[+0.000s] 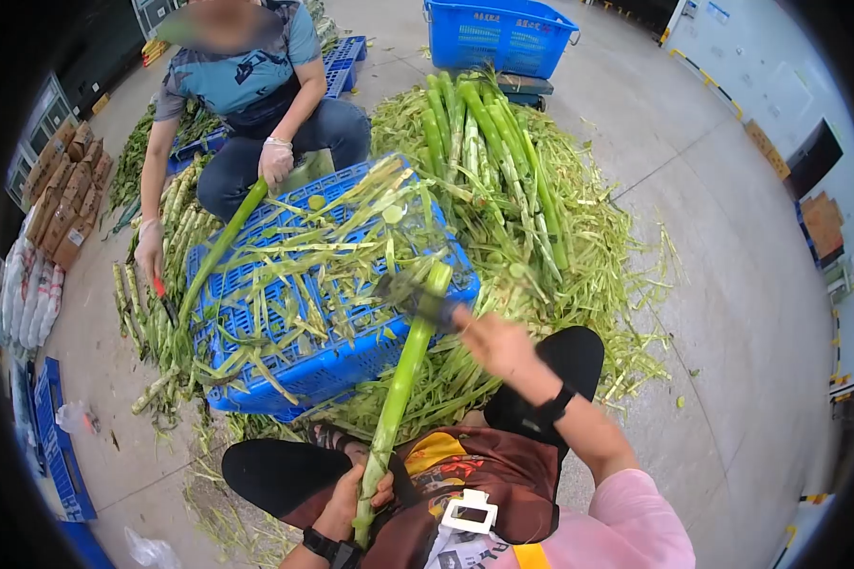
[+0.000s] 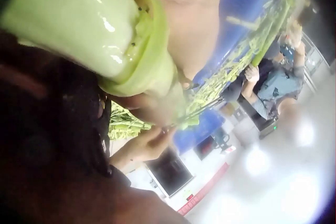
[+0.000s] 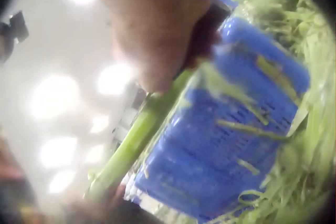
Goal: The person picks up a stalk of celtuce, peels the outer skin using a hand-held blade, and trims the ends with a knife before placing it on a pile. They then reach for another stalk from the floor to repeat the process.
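Note:
My left hand (image 1: 351,498) grips the lower end of a long pale-green celtuce stalk (image 1: 399,389), which slants up and away from my lap. Close up in the left wrist view, the stalk (image 2: 73,16) looks wet and smooth, with a ring of peel round it. Near its upper end, my right hand (image 1: 503,346) holds a dark flat-headed tool (image 1: 416,300) that crosses the stalk; motion blur hides its exact kind. The right wrist view has my right hand (image 3: 152,29) blurred over the green stalk (image 3: 131,145).
A blue crate (image 1: 323,379) strewn with peelings stands before me. Peeled stalks (image 1: 484,133) lie on a heap of peelings (image 1: 598,247) to its right. Opposite, a person in gloves (image 1: 275,161) holds another stalk (image 1: 223,237) and a red-handled tool (image 1: 159,287). A blue bin (image 1: 498,38) stands behind.

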Demonstrator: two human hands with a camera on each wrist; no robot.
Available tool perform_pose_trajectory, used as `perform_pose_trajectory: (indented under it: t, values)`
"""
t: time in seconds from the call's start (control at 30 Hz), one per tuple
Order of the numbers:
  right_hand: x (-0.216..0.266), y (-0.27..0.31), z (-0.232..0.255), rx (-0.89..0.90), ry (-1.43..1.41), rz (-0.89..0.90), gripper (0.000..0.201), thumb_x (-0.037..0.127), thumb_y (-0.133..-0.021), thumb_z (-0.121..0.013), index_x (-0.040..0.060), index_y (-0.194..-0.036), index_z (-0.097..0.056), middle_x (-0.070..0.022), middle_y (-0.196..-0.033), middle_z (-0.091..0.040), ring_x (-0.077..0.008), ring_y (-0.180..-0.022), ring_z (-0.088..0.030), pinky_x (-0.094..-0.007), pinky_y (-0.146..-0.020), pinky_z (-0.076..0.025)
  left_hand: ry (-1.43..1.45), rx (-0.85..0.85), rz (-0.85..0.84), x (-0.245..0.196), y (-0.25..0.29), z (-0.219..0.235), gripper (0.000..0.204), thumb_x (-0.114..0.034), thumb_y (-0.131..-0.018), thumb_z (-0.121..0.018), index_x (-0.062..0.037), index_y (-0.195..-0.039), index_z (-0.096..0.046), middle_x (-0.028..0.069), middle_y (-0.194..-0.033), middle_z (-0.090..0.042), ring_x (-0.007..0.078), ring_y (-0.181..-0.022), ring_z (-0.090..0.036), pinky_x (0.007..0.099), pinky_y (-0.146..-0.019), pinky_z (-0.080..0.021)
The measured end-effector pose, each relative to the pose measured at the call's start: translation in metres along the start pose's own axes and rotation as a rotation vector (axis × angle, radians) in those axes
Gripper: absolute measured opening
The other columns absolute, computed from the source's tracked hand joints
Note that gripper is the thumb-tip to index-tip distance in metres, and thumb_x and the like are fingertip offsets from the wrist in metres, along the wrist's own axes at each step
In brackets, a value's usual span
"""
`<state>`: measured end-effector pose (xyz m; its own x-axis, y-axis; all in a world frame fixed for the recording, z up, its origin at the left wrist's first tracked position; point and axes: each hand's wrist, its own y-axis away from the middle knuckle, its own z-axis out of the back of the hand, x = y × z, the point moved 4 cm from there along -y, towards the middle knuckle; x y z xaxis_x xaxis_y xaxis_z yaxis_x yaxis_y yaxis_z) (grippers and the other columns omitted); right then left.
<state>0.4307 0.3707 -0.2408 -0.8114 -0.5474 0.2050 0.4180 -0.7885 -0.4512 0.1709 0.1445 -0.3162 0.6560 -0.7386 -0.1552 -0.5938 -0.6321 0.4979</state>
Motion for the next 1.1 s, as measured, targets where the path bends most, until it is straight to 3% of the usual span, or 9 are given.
perform_pose_trajectory:
  t: [0.13,0.27,0.37,0.53,0.63,0.7,0.83,1.03,1.1]
  values:
    - [0.045,0.005,-0.002,0.057,-0.123,0.274,0.042,0.022,-0.08,-0.066,0.0243,-0.12,-0.059,-0.0042,-0.067,-0.047,-0.021,-0.049,-0.053,-0.0334,-0.041,-0.044,0.086,0.011,0.005,-0.003,0.006,-0.001,0.045,-0.055,-0.092,-0.044,-0.0161,-0.114,-0.049,0.0049,-0.067,-0.042,0.015,-0.049,-0.04,0.0264,-0.047,-0.033]
    - [-0.065,-0.015,-0.021,-0.086,0.103,-0.339,0.035,0.024,-0.083,-0.064,0.0246,-0.118,-0.06,-0.0073,-0.068,-0.055,-0.0249,-0.055,-0.059,-0.0355,-0.045,-0.046,0.033,-0.014,-0.072,-0.011,0.01,-0.016,0.045,-0.049,-0.093,-0.046,-0.0088,-0.112,-0.048,0.0086,-0.071,-0.047,0.0177,-0.052,-0.044,0.0271,-0.049,-0.037]
    - [-0.083,-0.008,-0.007,-0.293,0.046,-0.372,0.036,0.026,-0.083,-0.064,0.0248,-0.119,-0.059,-0.0083,-0.069,-0.057,-0.0254,-0.056,-0.06,-0.0368,-0.046,-0.047,-0.11,-0.078,-0.104,-0.015,0.007,-0.016,0.042,-0.044,-0.095,-0.045,-0.0052,-0.111,-0.047,0.0116,-0.074,-0.05,0.02,-0.055,-0.048,0.0284,-0.05,-0.04]
    - [0.029,0.004,0.001,0.053,-0.052,0.186,0.041,0.026,-0.081,-0.066,0.026,-0.122,-0.057,-0.0086,-0.068,-0.056,-0.0253,-0.056,-0.059,-0.0379,-0.048,-0.048,-0.299,-0.193,-0.106,-0.016,0.005,-0.017,0.051,-0.053,-0.094,-0.043,-0.0058,-0.109,-0.05,0.0085,-0.07,-0.053,0.0179,-0.051,-0.048,0.0275,-0.048,-0.038]
    - [-0.047,-0.016,-0.022,0.323,0.129,-0.469,0.036,0.029,-0.086,-0.058,0.0198,-0.12,-0.059,-0.0146,-0.074,-0.062,-0.0331,-0.065,-0.063,-0.0437,-0.052,-0.05,-0.407,-0.265,-0.164,-0.021,0.022,-0.017,0.045,-0.047,-0.096,-0.044,-0.0043,-0.11,-0.051,0.0086,-0.073,-0.056,0.0168,-0.054,-0.052,0.0265,-0.048,-0.042]
    - [-0.107,-0.005,-0.016,0.056,-0.094,-0.804,0.035,0.031,-0.087,-0.055,0.0143,-0.118,-0.061,-0.0183,-0.081,-0.066,-0.0344,-0.073,-0.065,-0.0462,-0.06,-0.051,-0.533,-0.339,-0.209,-0.028,0.034,-0.027,0.04,-0.041,-0.098,-0.045,-0.003,-0.111,-0.052,0.0078,-0.075,-0.059,0.0146,-0.056,-0.054,0.025,-0.05,-0.044]
    - [-0.058,-0.008,0.001,-0.097,-0.196,-0.418,0.037,0.029,-0.087,-0.058,0.0136,-0.121,-0.059,-0.0164,-0.08,-0.065,-0.0339,-0.07,-0.064,-0.0426,-0.06,-0.051,-0.752,-0.495,-0.25,-0.035,0.035,-0.035,0.036,-0.032,-0.099,-0.046,-0.0027,-0.118,-0.054,0.0043,-0.076,-0.061,0.0093,-0.055,-0.054,0.0222,-0.052,-0.046]
    - [0.022,-0.009,0.005,0.157,0.053,0.125,0.044,0.03,-0.086,-0.061,0.0177,-0.128,-0.053,-0.0102,-0.075,-0.057,-0.0309,-0.059,-0.059,-0.0382,-0.053,-0.049,-0.721,-0.474,-0.191,-0.038,0.033,-0.026,0.039,-0.025,-0.099,-0.046,-0.0036,-0.131,-0.05,0.0025,-0.08,-0.063,0.0074,-0.061,-0.055,0.0207,-0.055,-0.045]
    - [-0.006,-0.018,-0.003,0.11,0.134,-0.096,0.042,0.03,-0.085,-0.062,0.0164,-0.125,-0.056,-0.0108,-0.076,-0.059,-0.0293,-0.06,-0.06,-0.0378,-0.054,-0.049,-0.615,-0.435,-0.147,-0.034,0.036,-0.024,0.039,-0.023,-0.098,-0.048,-0.0038,-0.133,-0.05,0.0013,-0.084,-0.064,0.0065,-0.067,-0.056,0.0216,-0.059,-0.046]
